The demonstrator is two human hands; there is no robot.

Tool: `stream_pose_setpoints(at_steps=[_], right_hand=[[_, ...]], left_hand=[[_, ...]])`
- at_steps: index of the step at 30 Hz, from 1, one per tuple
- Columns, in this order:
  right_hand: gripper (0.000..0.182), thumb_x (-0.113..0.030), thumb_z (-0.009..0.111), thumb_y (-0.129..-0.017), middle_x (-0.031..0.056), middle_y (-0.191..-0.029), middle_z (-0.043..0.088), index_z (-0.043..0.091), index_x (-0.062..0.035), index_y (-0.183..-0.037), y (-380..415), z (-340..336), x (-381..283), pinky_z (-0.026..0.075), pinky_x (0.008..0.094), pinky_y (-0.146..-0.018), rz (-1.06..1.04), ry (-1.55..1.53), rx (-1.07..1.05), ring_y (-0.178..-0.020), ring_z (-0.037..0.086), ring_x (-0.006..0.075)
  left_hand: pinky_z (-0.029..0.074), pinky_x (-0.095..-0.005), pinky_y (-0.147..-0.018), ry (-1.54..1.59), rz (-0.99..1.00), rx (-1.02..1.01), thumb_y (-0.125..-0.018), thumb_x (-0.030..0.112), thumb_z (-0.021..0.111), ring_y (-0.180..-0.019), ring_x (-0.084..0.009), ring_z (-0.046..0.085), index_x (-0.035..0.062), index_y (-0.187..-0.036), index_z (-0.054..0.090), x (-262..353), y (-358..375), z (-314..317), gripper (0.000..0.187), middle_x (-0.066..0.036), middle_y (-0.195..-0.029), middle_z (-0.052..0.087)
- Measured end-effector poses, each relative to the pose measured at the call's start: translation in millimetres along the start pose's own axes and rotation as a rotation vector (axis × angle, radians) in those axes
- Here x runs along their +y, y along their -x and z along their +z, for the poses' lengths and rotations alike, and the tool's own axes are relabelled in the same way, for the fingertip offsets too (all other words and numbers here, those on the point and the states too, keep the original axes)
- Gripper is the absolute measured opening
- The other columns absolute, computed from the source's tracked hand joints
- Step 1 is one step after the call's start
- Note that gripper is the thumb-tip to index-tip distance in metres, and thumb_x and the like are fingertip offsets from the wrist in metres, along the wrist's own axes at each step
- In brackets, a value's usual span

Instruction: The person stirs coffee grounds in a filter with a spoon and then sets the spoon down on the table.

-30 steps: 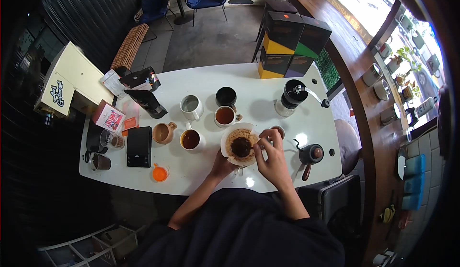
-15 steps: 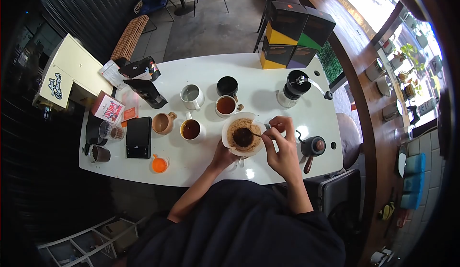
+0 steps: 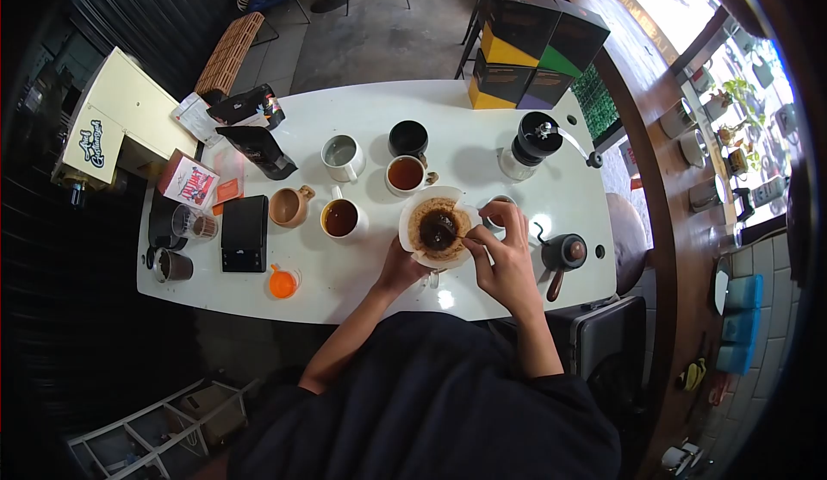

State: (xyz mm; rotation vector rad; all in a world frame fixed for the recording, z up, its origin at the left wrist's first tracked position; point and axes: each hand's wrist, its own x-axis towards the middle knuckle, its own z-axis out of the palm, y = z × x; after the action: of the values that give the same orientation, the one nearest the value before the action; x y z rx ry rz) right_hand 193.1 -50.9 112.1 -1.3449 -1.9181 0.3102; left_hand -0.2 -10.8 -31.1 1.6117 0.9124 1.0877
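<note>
A paper filter (image 3: 412, 202) with wet, dark coffee grounds (image 3: 438, 228) sits in a dripper at the near middle of the table. My left hand (image 3: 403, 266) is closed around the dripper's left side, and the filter hides part of its fingers. Between the fingertips of my right hand (image 3: 506, 256) is the handle of a spoon (image 3: 461, 237), its bowl down in the grounds. A cup (image 3: 498, 202) stands just behind my right hand, partly covered by it. Past the filter are two cups of brown liquid, one white (image 3: 357, 230) and one further back (image 3: 405, 174).
To the right stand a gooseneck kettle (image 3: 564, 254) and a hand grinder (image 3: 534, 140). A brown cup (image 3: 289, 208), a black scale (image 3: 245, 234) and an orange-topped container (image 3: 282, 283) lie left. Further back are a white mug (image 3: 343, 157), a black cup (image 3: 408, 139) and stacked boxes (image 3: 525, 49).
The camera view has shifted slightly, so the table sits higher in it. The spoon has moved within the grounds, and less of its handle shows. My left hand keeps its hold on the dripper.
</note>
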Motion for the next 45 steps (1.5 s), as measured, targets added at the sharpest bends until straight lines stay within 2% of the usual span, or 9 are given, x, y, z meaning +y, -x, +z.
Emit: stream_pose_setpoints(at_steps=[3,5,9,15,21,26,33,39,45], right_hand=[[0.012,-0.007,0.074,-0.084,0.0152,-0.118,0.055,0.068,-0.0025,-0.094,1,2,-4,0.04,0.0508,-0.102,-0.051,0.048,0.094,-0.114,0.053,0.0363],[0.013,-0.008,0.073,-0.085,0.0143,-0.119,0.056,0.068,-0.0023,-0.095,-1,2,-7,0.04,0.0512,-0.102,-0.09,0.118,0.114,-0.115,0.052,0.036],[0.013,-0.008,0.073,-0.086,0.0139,-0.119,0.056,0.068,-0.0018,-0.096,-2,7,-9,0.039,0.0515,-0.102,-0.093,0.145,0.049,-0.115,0.052,0.0362],[0.008,-0.007,0.07,-0.09,0.0145,-0.12,0.055,0.066,-0.0007,-0.093,2,13,-8,0.039,0.0498,-0.102,0.012,0.005,0.01,-0.114,0.052,0.0369],[0.007,-0.005,0.07,-0.09,0.015,-0.119,0.054,0.064,-0.0001,-0.091,5,9,-2,0.042,0.048,-0.099,0.084,-0.145,0.108,-0.112,0.052,0.0356],[0.008,-0.004,0.072,-0.088,0.0146,-0.119,0.053,0.065,-0.001,-0.091,5,-2,-10,0.042,0.0485,-0.1,0.026,-0.105,0.127,-0.111,0.052,0.0355],[0.013,-0.006,0.074,-0.085,0.0147,-0.122,0.053,0.068,-0.0015,-0.095,3,2,-10,0.041,0.0499,-0.101,-0.052,-0.063,0.004,-0.115,0.052,0.0369],[0.014,-0.008,0.075,-0.085,0.014,-0.121,0.055,0.069,-0.0013,-0.095,-1,9,0,0.041,0.0506,-0.102,-0.04,0.017,0.041,-0.117,0.052,0.0368],[0.013,-0.01,0.078,-0.082,0.011,-0.119,0.058,0.07,-0.0035,-0.09,0,4,-6,0.041,0.0529,-0.101,-0.154,0.179,0.106,-0.116,0.054,0.0336]], left_hand=[[0.056,-0.0385,-0.097,0.065,-0.045,0.022,-0.073,0.016,0.092,-0.111,-0.025,0.07,0.0049,-0.125,0.066,3,1,0,0.059,-0.009,-0.12,0.073],[0.056,-0.0385,-0.097,0.01,0.016,0.004,-0.074,0.017,0.092,-0.112,-0.0243,0.07,0.0052,-0.127,0.065,1,-1,0,0.061,-0.009,-0.121,0.073],[0.056,-0.0386,-0.097,0.087,-0.014,-0.002,-0.075,0.017,0.092,-0.112,-0.0245,0.07,0.0056,-0.127,0.065,4,-1,1,0.06,-0.009,-0.121,0.072],[0.056,-0.0382,-0.098,0.058,-0.011,-0.004,-0.075,0.018,0.091,-0.112,-0.0244,0.07,0.0053,-0.128,0.064,2,-1,0,0.061,-0.009,-0.122,0.072],[0.056,-0.0383,-0.097,0.049,-0.034,-0.009,-0.074,0.019,0.092,-0.112,-0.0245,0.07,0.0046,-0.128,0.064,6,-1,-2,0.062,-0.009,-0.122,0.072],[0.056,-0.0383,-0.097,-0.001,0.011,-0.027,-0.073,0.019,0.093,-0.113,-0.0241,0.07,0.0046,-0.129,0.063,2,-3,-2,0.065,-0.009,-0.122,0.072],[0.056,-0.0382,-0.099,0.058,-0.006,-0.017,-0.074,0.018,0.093,-0.114,-0.0237,0.07,0.0053,-0.13,0.063,10,-3,-2,0.065,-0.009,-0.124,0.072],[0.056,-0.039,-0.101,0.033,0.032,-0.031,-0.074,0.018,0.093,-0.116,-0.0243,0.069,0.0057,-0.131,0.063,5,-5,-1,0.066,-0.009,-0.126,0.071],[0.055,-0.0388,-0.101,0.04,0.003,-0.017,-0.073,0.019,0.094,-0.116,-0.0247,0.069,0.0051,-0.131,0.063,7,-4,-1,0.067,-0.009,-0.126,0.071]])
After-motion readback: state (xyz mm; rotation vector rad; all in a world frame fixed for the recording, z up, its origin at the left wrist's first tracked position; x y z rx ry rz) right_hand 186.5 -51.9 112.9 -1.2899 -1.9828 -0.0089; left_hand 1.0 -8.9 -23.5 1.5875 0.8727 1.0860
